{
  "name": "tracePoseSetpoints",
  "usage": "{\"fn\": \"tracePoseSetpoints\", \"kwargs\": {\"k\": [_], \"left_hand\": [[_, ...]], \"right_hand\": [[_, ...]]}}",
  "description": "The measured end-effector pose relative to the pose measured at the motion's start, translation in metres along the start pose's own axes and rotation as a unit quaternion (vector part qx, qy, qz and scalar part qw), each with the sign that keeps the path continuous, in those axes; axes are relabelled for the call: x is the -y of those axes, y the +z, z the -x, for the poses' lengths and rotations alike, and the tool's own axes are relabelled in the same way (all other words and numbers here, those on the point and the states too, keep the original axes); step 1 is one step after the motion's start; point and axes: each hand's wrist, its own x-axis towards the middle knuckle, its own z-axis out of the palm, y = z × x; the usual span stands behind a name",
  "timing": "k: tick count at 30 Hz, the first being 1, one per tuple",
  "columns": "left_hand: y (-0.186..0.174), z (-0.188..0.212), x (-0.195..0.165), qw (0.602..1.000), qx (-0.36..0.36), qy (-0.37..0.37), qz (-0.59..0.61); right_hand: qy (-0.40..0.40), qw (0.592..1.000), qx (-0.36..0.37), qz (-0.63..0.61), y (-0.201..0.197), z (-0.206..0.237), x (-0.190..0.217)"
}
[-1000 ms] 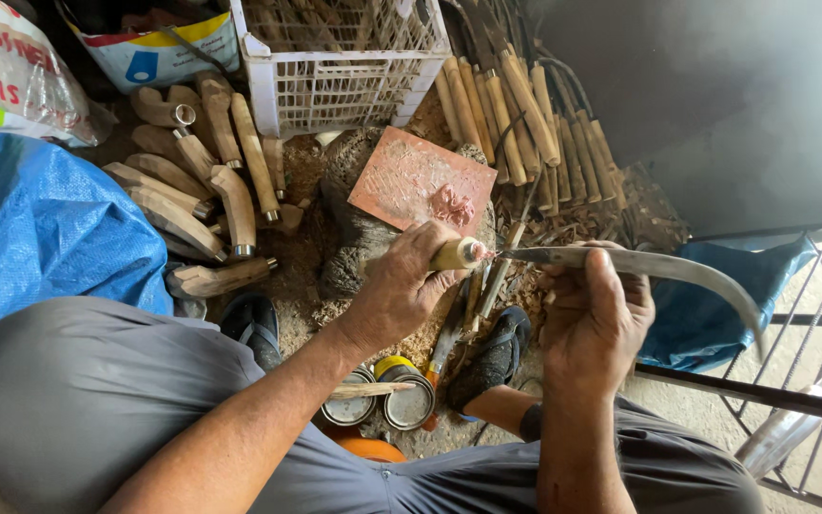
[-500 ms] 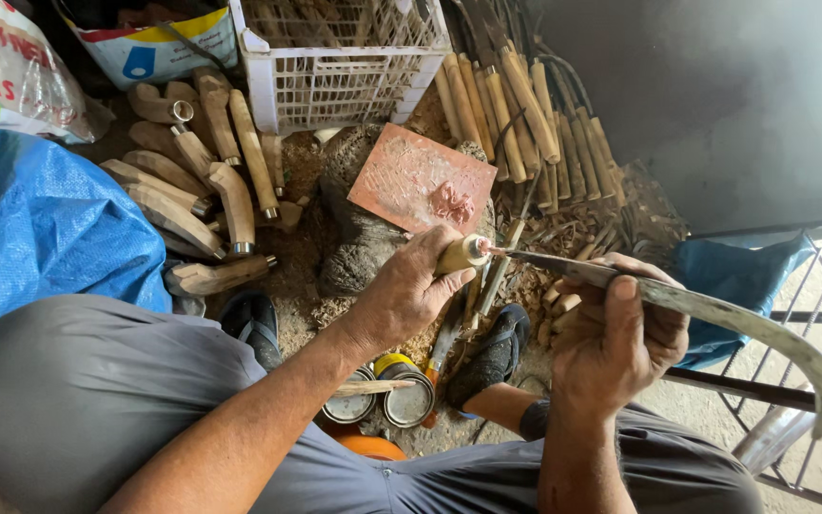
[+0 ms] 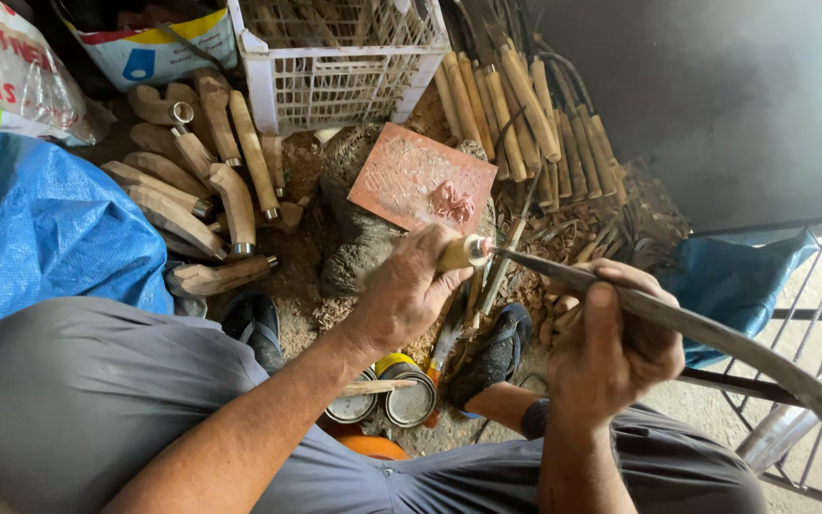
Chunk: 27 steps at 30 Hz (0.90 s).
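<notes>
- My left hand is wrapped around a pale wooden handle, keeping it level so its metal collar meets the blade's thin tang.
- My right hand grips the curved sickle blade mid-length, steadying it in line with the handle.
- Below, a reddish slab lies on a stump, finished handles piled on the floor to the left, a white crate behind.

Shaving-strewn dirt floor, wooden handles, white crate, tins
</notes>
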Motion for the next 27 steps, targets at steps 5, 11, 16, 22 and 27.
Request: {"fn": "tracePoseSetpoints", "kwargs": {"k": [5, 11, 16, 22, 27], "left_hand": [[-0.010, -0.002, -0.014, 0.993, 0.023, -0.003, 0.113], [-0.017, -0.005, -0.020, 0.986, 0.037, -0.067, 0.148], [-0.018, -0.004, -0.021, 0.979, 0.056, -0.090, 0.176], [-0.018, -0.003, -0.021, 0.981, 0.049, -0.071, 0.171], [-0.016, -0.003, -0.019, 0.983, 0.050, -0.066, 0.163]], "right_hand": [[-0.030, 0.999, -0.021, 0.011, 0.003, 0.002, 0.006], [-0.033, 0.998, -0.050, 0.001, 0.004, 0.004, 0.011], [-0.019, 0.999, -0.037, -0.007, 0.005, 0.003, 0.008], [-0.016, 0.999, -0.032, -0.001, 0.008, 0.004, 0.005], [-0.016, 0.999, -0.036, 0.009, 0.009, 0.004, 0.005]]}}
